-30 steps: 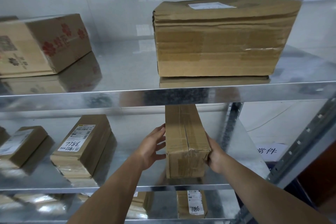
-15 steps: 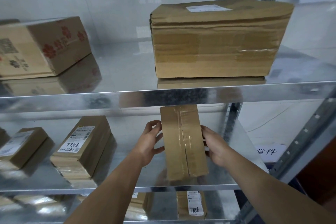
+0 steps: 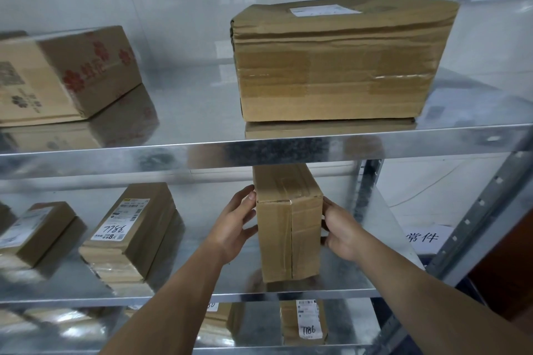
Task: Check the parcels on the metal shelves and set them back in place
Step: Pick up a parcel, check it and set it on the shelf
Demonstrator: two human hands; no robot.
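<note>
1. At the right end of the middle shelf (image 3: pixel 184 277), both hands are on one narrow box (image 3: pixel 290 228). The left hand (image 3: pixel 235 228) lies against its left side, fingers fairly straight, pressing. The right hand (image 3: pixel 343 232) grips the right edge, fingers curled round behind.
2. Change: a second ago this box lay flat, its long side running back into the shelf. Half a second ago it was tipping up. Now it stands on end with the taped seam facing out, its top close under the upper shelf (image 3: pixel 115 160). Its base sits near the front lip; whether it bears fully on the shelf I cannot tell.
3. Meaning: no label shows on the faces in view. My judgement is that the check is still under way, the box being turned to find its label, and it is not yet set back.
4. To the left on the same shelf, well apart, lie a labelled box (image 3: pixel 129 228) marked 7786 and a smaller box (image 3: pixel 31 230).
5. Above are a large box (image 3: pixel 340 66) and a red-printed box (image 3: pixel 72 72). Below is another labelled box (image 3: pixel 305 323).
6. Risk, as I judge it: on end and near the lip, the box could topple forward if released.
</note>
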